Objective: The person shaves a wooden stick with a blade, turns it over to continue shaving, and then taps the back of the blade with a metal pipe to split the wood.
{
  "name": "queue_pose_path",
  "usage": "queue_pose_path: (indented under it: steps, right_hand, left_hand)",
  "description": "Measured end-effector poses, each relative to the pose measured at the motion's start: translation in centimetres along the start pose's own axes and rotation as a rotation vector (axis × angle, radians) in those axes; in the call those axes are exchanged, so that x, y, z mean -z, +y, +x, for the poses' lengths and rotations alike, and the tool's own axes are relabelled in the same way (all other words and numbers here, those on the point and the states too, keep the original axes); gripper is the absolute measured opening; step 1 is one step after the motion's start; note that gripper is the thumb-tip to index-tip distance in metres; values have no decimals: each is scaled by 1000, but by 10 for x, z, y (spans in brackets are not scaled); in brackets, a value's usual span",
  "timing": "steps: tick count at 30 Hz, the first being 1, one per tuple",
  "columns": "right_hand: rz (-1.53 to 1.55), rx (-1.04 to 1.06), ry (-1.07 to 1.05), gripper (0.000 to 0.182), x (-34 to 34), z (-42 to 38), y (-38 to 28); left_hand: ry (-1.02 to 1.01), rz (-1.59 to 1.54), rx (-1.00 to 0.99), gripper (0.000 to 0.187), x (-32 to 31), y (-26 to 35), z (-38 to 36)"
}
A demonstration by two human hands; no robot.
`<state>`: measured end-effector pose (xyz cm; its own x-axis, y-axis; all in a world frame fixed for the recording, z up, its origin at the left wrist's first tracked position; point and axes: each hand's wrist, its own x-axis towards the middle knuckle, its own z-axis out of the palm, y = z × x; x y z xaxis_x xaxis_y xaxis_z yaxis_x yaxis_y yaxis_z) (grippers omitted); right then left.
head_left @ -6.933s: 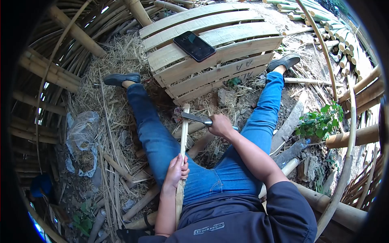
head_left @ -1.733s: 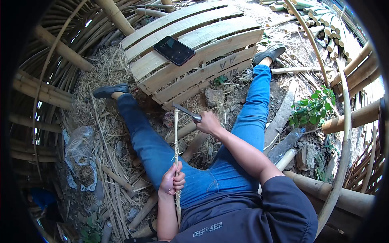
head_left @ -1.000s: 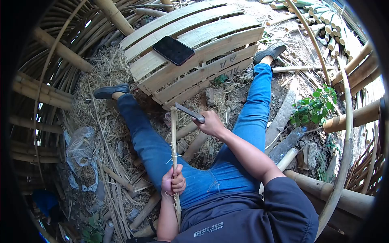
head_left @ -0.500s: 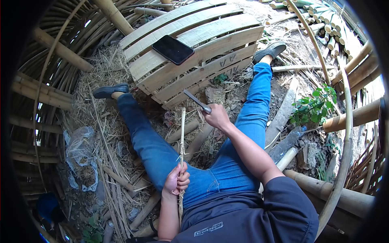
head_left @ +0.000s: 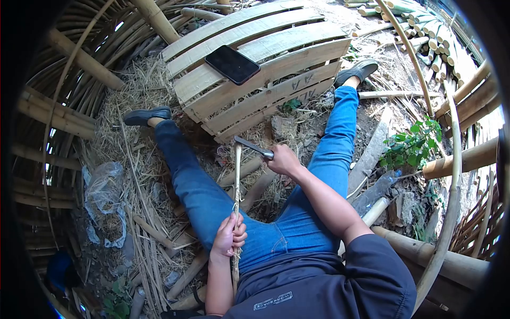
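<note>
My left hand (head_left: pixel 230 235) is wrapped round the lower part of a thin, pale stick (head_left: pixel 237 183) with shreds hanging along its length. It stands up between my thighs, its lower end running down past my wrist. In my right hand (head_left: pixel 285 160) is the handle of a knife (head_left: pixel 252 145) with a straight, narrow blade. The blade points up and left, and its far end overlaps the top tip of the stick in this view.
A slatted wooden crate (head_left: pixel 255 50) stands ahead with a black phone (head_left: pixel 232 64) on it. A plastic bag (head_left: pixel 104 194) lies left amid straw. A leafy plant (head_left: pixel 411 143) and a plastic bottle (head_left: pixel 375 190) are right. Cut bamboo (head_left: pixel 435 37) is piled at the back right.
My right hand has swung the knife down and left, bringing its blade to the top of the stick. My left hand keeps its grip on the stick.
</note>
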<state>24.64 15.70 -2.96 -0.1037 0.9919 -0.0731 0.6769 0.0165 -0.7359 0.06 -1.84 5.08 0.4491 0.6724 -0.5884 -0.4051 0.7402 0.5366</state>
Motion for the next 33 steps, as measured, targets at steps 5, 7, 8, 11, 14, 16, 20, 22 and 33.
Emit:
queue_pose_path:
  steps: [5,7,8,11,14,16,20,22,33]
  right_hand:
    - [52,-65,12,28,-1,6,4]
    - [95,-33,18,29,4,3,-3]
    - [114,-12,25,29,5,0,-7]
    - [138,84,27,30,4,-3,-14]
    - [131,158,-9,29,2,-7,-19]
    - [111,225,-41,28,2,-10,-21]
    - [57,316,-58,27,-3,-14,-27]
    - [3,323,-92,27,-6,-16,-29]
    - [-253,289,-232,15,-29,-20,-28]
  left_hand:
    - [21,49,-27,33,-5,5,-2]
    - [119,134,-64,31,-8,10,0]
    - [170,174,-83,31,-8,13,1]
    - [348,393,-203,30,-5,22,10]
    - [558,801,-393,31,9,22,24]
    - [710,1201,-608,31,6,22,30]
    - [676,1210,-525,31,-6,24,33]
    - [602,1149,-517,31,-2,22,38]
    - [657,1289,-534,30,10,6,47]
